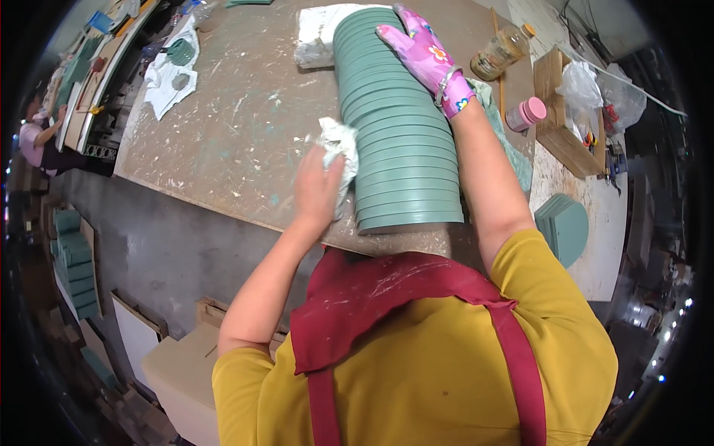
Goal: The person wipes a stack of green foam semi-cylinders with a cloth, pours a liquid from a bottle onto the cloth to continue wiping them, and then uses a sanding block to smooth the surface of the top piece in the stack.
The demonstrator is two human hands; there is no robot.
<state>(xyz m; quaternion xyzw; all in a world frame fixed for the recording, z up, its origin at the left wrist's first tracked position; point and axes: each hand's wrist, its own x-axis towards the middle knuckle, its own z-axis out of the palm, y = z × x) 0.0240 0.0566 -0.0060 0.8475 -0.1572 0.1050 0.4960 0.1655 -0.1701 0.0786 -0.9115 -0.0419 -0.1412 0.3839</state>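
Note:
A long row of green curved plates (pixel 405 152), nested one behind another, lies along the worktable and ends near its front edge. My left hand (pixel 315 186) is bare and closed on a crumpled white cloth (pixel 340 141), held against the left side of the row. On the upper right part of the row rests my right hand (pixel 433 63), in a pink flowered glove with a band at the wrist. Its fingers are stretched out over the plates, holding nothing. A white wrapped bundle (pixel 316 39) sits behind the far end of the row.
To the right stand a bottle with an orange cap (pixel 503 52), a pink-capped jar (pixel 526 113) and a wooden box (pixel 569 111) with plastic bags. More green plates (pixel 563 229) lie below. A white cloth (pixel 172 78) lies far left; a person (pixel 43 137) stands beyond.

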